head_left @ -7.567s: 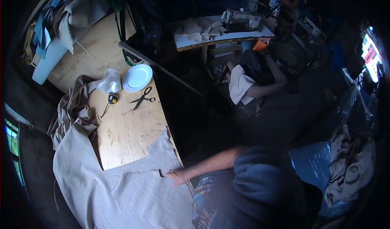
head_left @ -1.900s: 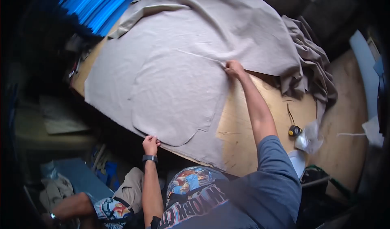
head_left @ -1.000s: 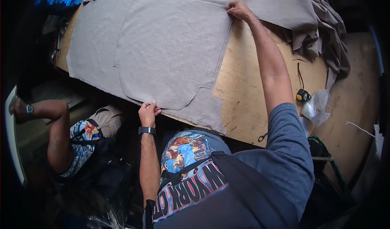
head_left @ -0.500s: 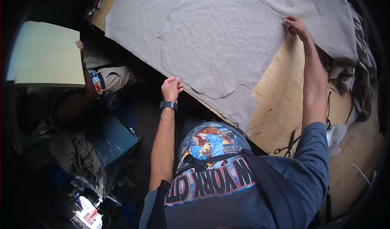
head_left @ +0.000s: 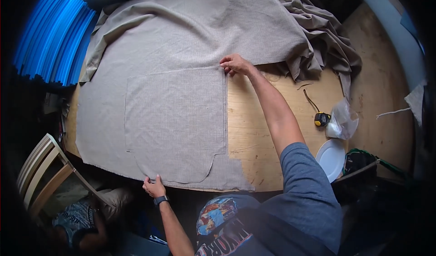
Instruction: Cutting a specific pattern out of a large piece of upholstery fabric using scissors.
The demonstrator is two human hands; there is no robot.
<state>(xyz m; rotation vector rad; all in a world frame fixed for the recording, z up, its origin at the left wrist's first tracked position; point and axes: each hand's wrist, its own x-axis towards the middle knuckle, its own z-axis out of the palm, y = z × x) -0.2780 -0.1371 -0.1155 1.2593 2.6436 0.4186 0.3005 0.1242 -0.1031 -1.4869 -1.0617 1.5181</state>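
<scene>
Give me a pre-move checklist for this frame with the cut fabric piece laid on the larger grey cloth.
1. Left hand on the near rounded edge of the cut fabric piece: ok.
2. Right hand on its far corner: ok.
3. Piece flat on the grey cloth: ok.
4. Cloth free of bunching: not ok, heaped at far right.
5. Tape measure, plastic bag, white plate off the cloth: ok.
6. Grain alignment: cannot tell.

We've swung round w/ the view; cut piece now squared to us, right hand & left hand shifted along its edges.
</scene>
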